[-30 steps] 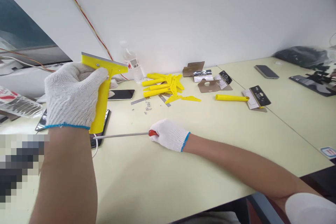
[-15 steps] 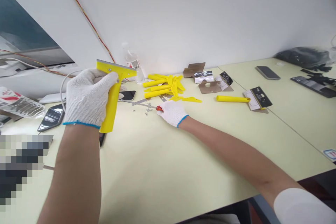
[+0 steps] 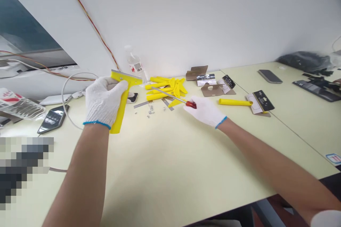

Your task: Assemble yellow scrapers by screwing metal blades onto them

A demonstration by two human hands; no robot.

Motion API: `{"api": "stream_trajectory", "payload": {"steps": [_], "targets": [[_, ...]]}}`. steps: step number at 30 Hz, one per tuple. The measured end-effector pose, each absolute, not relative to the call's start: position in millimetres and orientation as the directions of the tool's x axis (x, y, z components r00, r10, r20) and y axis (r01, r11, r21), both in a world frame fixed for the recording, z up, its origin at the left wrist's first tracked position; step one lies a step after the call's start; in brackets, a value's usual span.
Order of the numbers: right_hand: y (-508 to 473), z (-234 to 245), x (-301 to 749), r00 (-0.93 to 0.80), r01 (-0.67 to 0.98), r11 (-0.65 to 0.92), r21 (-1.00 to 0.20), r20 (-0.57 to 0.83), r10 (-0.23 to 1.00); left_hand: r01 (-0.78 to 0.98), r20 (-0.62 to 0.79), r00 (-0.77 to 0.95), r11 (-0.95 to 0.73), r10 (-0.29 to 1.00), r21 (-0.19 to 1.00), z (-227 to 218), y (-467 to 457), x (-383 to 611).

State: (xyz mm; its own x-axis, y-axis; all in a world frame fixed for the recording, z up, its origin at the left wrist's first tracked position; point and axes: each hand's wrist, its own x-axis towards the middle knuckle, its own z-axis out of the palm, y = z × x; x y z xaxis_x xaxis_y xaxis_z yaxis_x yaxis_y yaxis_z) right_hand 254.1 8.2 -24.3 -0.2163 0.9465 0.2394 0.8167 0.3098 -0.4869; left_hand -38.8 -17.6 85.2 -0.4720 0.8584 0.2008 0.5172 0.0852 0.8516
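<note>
Above the pale bench top [image 3: 170,156], left hand [image 3: 104,101]: fingers clamped round a yellow plastic scraper [image 3: 116,122] (looks light and stiff; hold by the handle), right hand [image 3: 204,111] closed on a red-handled screwdriver [image 3: 170,95].

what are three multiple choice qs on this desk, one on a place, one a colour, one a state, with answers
1. Where is the yellow handle relative to the right hand?
A. to its right
B. to its left
C. in its grip

2. What colour is the screwdriver's handle?
A. blue
B. red
C. yellow

3. What state is the yellow scraper in?
A. lying flat
B. gripped in the left hand, blade up
C. snapped in two

1: A, it lies off to the right of that hand.
2: B, red shows at the glove's fingers.
3: B, the glove wraps the shaft, with the blade edge on top.
</note>
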Motion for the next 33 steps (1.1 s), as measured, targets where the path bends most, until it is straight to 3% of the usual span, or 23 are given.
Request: {"api": "stream_trajectory", "payload": {"steps": [3, 8, 13, 18, 24, 33], "targets": [[-3.7, -27.0, 276.2, -0.194, 0.801, 0.302, -0.517, 0.252, 0.948, 0.472, 0.165, -0.438, 0.070, 0.884, 0.879, 68.7, -9.3, -36.5], [-22.2, -22.3, 284.1, -0.280, 0.783, 0.360, -0.507, 0.229, 0.932, 0.572, 0.166, -0.298, 0.036, 0.940, 0.820, 35.8, 2.7, -21.2], [-29.2, -20.0, 284.2, -0.246, 0.805, 0.369, -0.465, 0.304, 0.920, 0.596, 0.146, -0.275, 0.049, 0.950, 0.801, 18.2, 4.3, -4.5], [-32.9, -20.9, 280.2, -0.323, 0.772, 0.436, -0.462, 0.306, 0.896, 0.570, 0.154, -0.267, 0.027, 0.951, 0.821, 2.7, 7.4, -1.4], [-33.7, -24.7, 276.4, -0.329, 0.760, 0.459, -0.460, 0.336, 0.882, 0.574, 0.166, -0.228, -0.005, 0.960, 0.819, -6.6, 8.6, 1.6], [-35.2, -19.6, 274.7, -0.336, 0.759, 0.432, -0.487, 0.275, 0.901, 0.576, 0.169, -0.224, -0.009, 0.960, 0.817, -8.4, 8.6, 1.1]]}}
